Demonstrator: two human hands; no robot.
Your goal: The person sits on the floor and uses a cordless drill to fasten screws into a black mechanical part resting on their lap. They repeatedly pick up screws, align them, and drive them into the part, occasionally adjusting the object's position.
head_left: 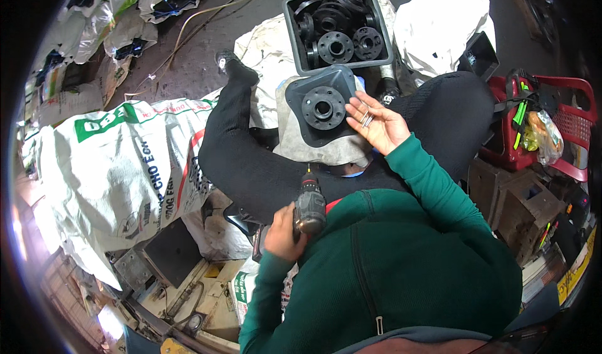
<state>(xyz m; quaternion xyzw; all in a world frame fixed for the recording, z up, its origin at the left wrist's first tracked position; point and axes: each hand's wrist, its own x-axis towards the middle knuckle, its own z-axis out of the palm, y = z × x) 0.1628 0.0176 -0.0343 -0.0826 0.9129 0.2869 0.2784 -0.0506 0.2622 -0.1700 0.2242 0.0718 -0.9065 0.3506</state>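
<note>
My left hand (283, 235) is closed round the grip of a grey and black cordless drill (310, 208), whose bit points away from me across my lap. My right hand (385, 130) is palm up, with a few small silver screws (366, 118) lying across its fingers. Just left of those fingertips sits a round black flange (322, 95) with a central hole and a ring of small holes. It rests in a dark four-lobed plastic base (340, 77), which lies on a grey cloth-covered support (290, 142) between my legs.
Beyond the base stands a grey bin (290, 34) full of black flanges. White woven sacks (113, 172) lie to the left, and a white bag (442, 25) stands at the far right. A red basket (511, 153) on the right holds a plastic bag and green-handled tools.
</note>
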